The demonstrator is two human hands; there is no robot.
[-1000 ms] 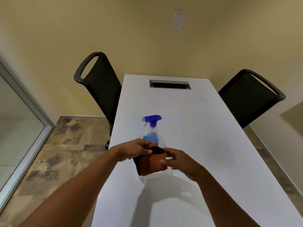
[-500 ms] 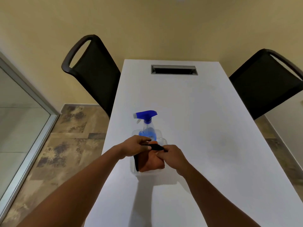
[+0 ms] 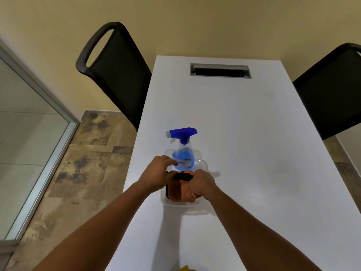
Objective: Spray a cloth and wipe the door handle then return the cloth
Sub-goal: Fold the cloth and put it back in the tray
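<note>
So the desk (image 3: 244, 133) I'm looking down at is a long white one, plain matte top, running away from me toward the far wall. Near its far end there's a rectangular grey-framed slot (image 3: 220, 70) cut into the surface, dark inside. The only thing sitting directly on the desk is a clear plastic tray (image 3: 192, 209), pretty hard to make out against the white, placed toward the left edge on the near half. Its front rim is closest to me and the back rim shows just behind a spray bottle (image 3: 183, 151) standing in it. The tray throws a soft shadow on the desk toward me. A scrap of something yellow (image 3: 186, 268) pokes in at the bottom edge, can't tell what.
</note>
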